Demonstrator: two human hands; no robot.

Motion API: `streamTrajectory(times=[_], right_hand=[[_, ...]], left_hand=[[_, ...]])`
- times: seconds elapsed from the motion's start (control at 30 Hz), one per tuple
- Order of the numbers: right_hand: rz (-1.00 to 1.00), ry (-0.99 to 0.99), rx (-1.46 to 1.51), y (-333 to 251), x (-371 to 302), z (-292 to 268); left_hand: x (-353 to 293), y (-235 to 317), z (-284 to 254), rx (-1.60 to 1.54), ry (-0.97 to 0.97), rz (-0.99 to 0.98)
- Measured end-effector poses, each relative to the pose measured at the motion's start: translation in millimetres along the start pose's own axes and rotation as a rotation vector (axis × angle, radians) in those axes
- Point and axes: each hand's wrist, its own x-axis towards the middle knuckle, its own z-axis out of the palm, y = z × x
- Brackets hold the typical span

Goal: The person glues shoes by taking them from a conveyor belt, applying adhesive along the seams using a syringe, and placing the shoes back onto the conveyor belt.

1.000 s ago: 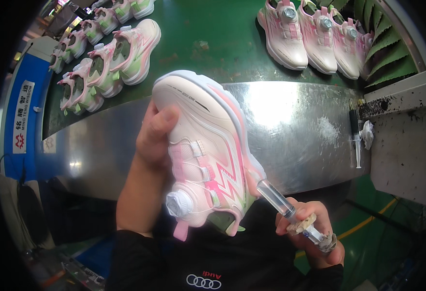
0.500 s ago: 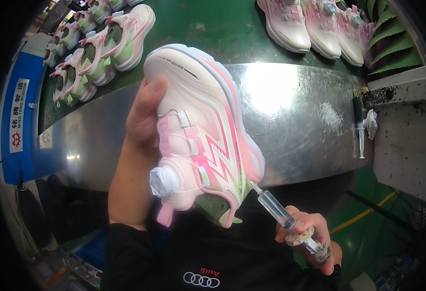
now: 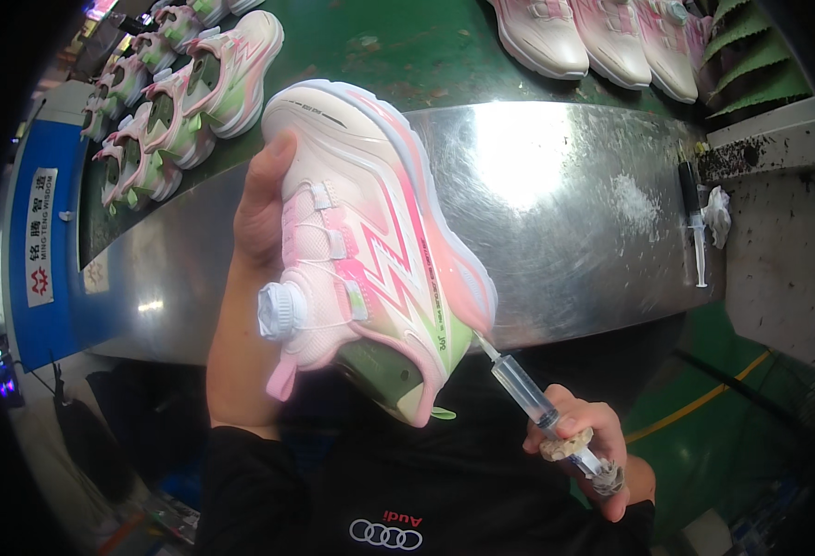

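My left hand (image 3: pixel 267 199) is closed on a pink and white sneaker (image 3: pixel 356 213) with green at the heel, its thumb on the side near the toe and the other fingers hidden behind. The shoe is held up with its toe pointing away and its side turned toward me. A white dial knob (image 3: pixel 280 310) sits on its tongue. Lower right, my right hand (image 3: pixel 585 445) grips a clear syringe (image 3: pixel 521 385) wrapped with lumpy pale material at its flange and plunger end. The syringe's tip touches the shoe at the heel, along the seam between upper and sole.
A shiny metal plate (image 3: pixel 556 269) lies beneath the shoe, before a green belt (image 3: pixel 370 51). Rows of similar shoes stand at far left (image 3: pixel 227 79) and far right (image 3: pixel 537 42). Another syringe (image 3: pixel 692 222) and crumpled white tissue (image 3: pixel 717 218) lie at the plate's right end.
The shoe has tilted and turned slightly in my left hand, showing more of its sole edge. The syringe tip has shifted a little up and left along the heel seam.
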Motion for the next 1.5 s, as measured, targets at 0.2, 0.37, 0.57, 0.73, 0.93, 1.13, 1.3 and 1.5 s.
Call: streamTrajectory(times=[0.2,0.37,0.57,0.73,0.93,1.13,1.3,1.5], right_hand=[[-0.009,-0.021,0.031,7,0,-4],[-0.024,-0.043,-0.009,12,0,-12],[-0.014,-0.083,-0.147,18,12,-19],[-0.068,-0.126,-0.283,24,23,-20],[-0.053,-0.142,-0.322,25,27,-14],[-0.057,-0.173,-0.353,21,29,-9],[-0.050,-0.181,-0.381,18,25,-4],[-0.029,-0.185,-0.385,10,26,3]], left_hand=[[-4,1,8,-0.023,0.064,-0.053],[-20,13,-5,0.187,0.282,-0.028],[-64,39,-25,0.503,0.437,-0.077],[-97,45,-38,0.789,0.310,-0.046],[-144,25,-27,0.751,0.581,-0.028],[-168,1,-3,0.678,0.539,-0.115],[-191,-22,-1,0.471,0.541,-0.192],[-194,-47,12,0.228,0.456,-0.265]])
